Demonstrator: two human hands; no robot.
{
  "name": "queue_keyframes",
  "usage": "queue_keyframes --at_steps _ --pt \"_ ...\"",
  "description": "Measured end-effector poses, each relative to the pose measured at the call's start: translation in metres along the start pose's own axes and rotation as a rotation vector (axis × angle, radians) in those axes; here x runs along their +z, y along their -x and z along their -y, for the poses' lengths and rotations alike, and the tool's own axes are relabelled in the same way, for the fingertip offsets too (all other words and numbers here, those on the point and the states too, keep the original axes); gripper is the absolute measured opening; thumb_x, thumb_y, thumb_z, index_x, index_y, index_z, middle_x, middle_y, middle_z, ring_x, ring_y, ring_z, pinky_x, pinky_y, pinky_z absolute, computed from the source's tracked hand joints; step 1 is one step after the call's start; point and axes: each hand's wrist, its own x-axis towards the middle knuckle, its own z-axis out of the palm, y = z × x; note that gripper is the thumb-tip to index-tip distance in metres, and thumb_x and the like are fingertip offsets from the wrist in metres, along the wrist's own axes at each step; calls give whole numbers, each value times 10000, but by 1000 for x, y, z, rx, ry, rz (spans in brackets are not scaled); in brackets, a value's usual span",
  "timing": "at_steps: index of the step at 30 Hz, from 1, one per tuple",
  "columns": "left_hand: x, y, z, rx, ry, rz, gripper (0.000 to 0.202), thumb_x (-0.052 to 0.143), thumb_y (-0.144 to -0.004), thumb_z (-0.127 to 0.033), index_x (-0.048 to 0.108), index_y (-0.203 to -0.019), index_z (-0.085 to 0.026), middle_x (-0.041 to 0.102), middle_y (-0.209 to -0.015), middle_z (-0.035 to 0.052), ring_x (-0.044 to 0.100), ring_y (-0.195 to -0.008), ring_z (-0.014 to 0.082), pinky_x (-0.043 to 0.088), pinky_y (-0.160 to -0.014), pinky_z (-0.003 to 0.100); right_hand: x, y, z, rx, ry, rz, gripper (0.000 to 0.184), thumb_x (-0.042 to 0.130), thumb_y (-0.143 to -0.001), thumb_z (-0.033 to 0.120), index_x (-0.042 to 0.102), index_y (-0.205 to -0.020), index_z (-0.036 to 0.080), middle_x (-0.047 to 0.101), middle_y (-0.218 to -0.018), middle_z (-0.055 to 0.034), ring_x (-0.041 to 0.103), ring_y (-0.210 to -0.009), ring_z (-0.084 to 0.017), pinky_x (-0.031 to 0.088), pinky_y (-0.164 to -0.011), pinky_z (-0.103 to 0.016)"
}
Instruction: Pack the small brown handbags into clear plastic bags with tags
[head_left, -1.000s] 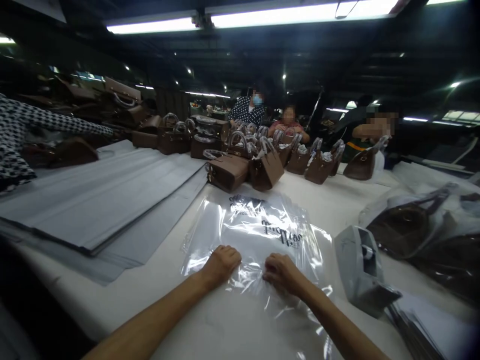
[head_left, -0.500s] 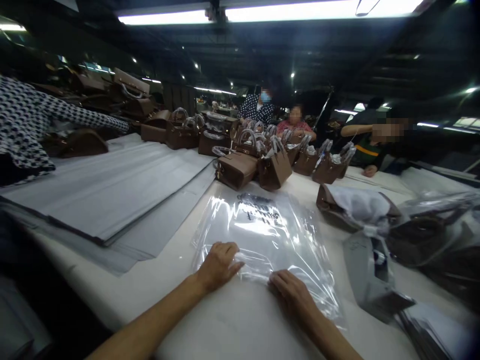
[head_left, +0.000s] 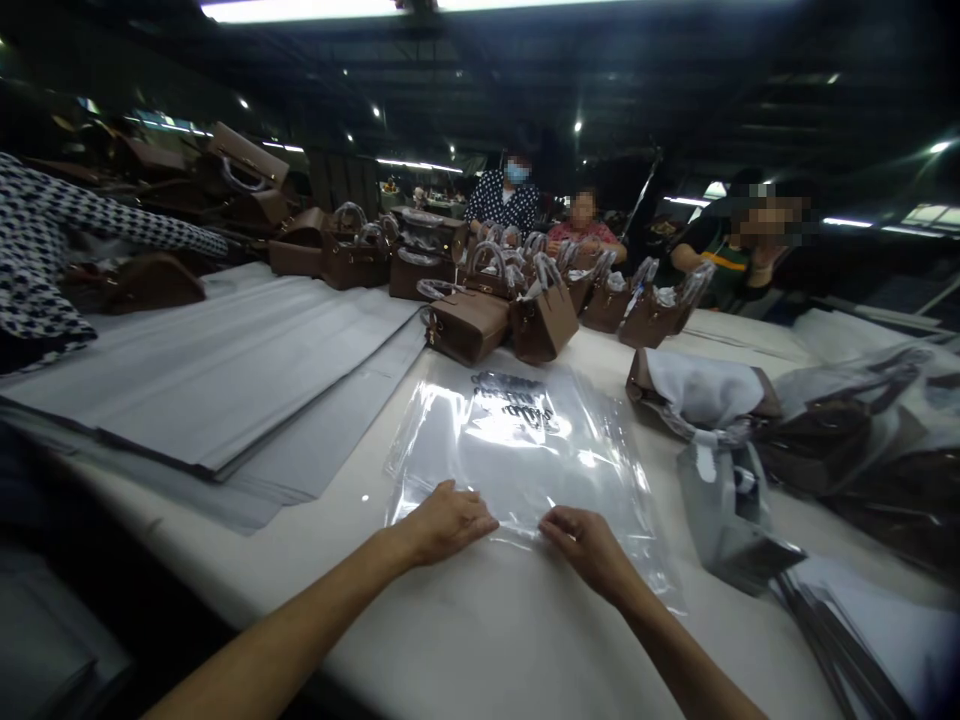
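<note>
Several layers of clear plastic film (head_left: 450,460): lying flat on the counter (head_left: 450,640), glossy with reflected light, the edges slightly out of line.
Black lettering (head_left: 517,415): on the film's far half, broken up by glare and too unclear to read.
Left hand (head_left: 442,525): palm down on the film's near edge, fingers extended close together and pointing inward; whether it pinches a layer, I cannot tell.
Right hand (head_left: 581,545): farther right along the film's near edge, thumb and fingers drawn together; I cannot tell whether a layer is caught between them.
Grey dispenser (head_left: 697,510): just right of the film.
Handbag in white wrap (head_left: 705,385): right of the film's far half.
Brown handbags (head_left: 469,325): crowded just beyond the film's far edge, handles wrapped in plastic.
Pale sheets (head_left: 225,360): piled left of the film.
Patterned sleeve (head_left: 142,222): a co-worker's, well apart from the film, beyond its left side.
Three other people (head_left: 487,200): beyond the film, behind the handbags.
</note>
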Motion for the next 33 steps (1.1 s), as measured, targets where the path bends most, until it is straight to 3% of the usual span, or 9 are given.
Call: queue_keyframes --at_steps 5,9,13,15,18,20,24,28,33 --pt "-2 -10 -19 -82 16 -8 270 440 -868 -362 639 -809 -189 638 -781 30 599 -751 184 417 -743 323 8 0 9 20 25 -107 230 576 -741 365 520 -624 175 576 -607 14 524 -598 -128 382 -581 -239" --pt "7 -18 -20 -151 85 -72 237 470 -842 -252 637 -691 -178 622 -702 12 582 -645 135 416 -604 227 6 11 17 -42 127 -189 193 583 -757 333 526 -656 179 567 -652 -1 513 -627 -144 373 -584 -266" --pt "11 -21 -21 -208 169 -205 142 566 -775 -214 603 -644 -175 596 -623 -28 552 -581 100 402 -543 184 15 27 22 -523 489 -380 150 506 -834 227 575 -955 173 600 -956 -70 522 -899 -183 389 -835 -347" --pt "7 -23 -25 -233 188 -309 155 580 -765 -207 560 -617 -168 563 -601 -37 529 -563 91 402 -535 180 27 30 17 -627 674 -348 168 495 -827 157 577 -974 163 612 -856 -52 536 -832 -168 373 -890 -357" --pt "-7 -26 -32 -282 172 -524 169 487 -836 -217 507 -677 -166 532 -665 -16 514 -617 101 422 -584 205 38 35 7 -516 798 -332 225 433 -776 6 592 -766 165 564 -624 -14 517 -637 -152 386 -867 -360" --pt "-18 -28 -36 -276 142 -630 156 437 -869 -231 497 -740 -167 529 -739 7 515 -681 116 428 -632 231 37 44 9 -412 813 -381 276 401 -736 -41 580 -684 162 562 -593 -25 531 -650 -171 351 -906 -423" --pt "-27 -32 -47 -136 72 -617 134 456 -864 -218 527 -758 -176 537 -765 11 511 -695 122 420 -646 239 29 54 38 -313 781 -510 315 410 -746 -5 614 -946 129 641 -825 -87 547 -940 -250 347 -905 -455" --pt "-13 -33 -66 -2 -1 -563 165 438 -860 -169 544 -733 -170 554 -729 21 517 -677 128 426 -629 244 39 11 52 -294 727 -499 332 408 -789 52 587 -1067 77 619 -1033 -154 545 -1009 -245 428 -863 -385" --pt "-8 -25 -84 197 -146 -632 130 464 -831 -98 546 -768 -176 533 -625 10 500 -589 126 403 -533 235 32 -68 33 -211 724 -475 548 539 -800 349 435 -1258 67 461 -1256 -235 441 -1146 -369 408 -813 -586"
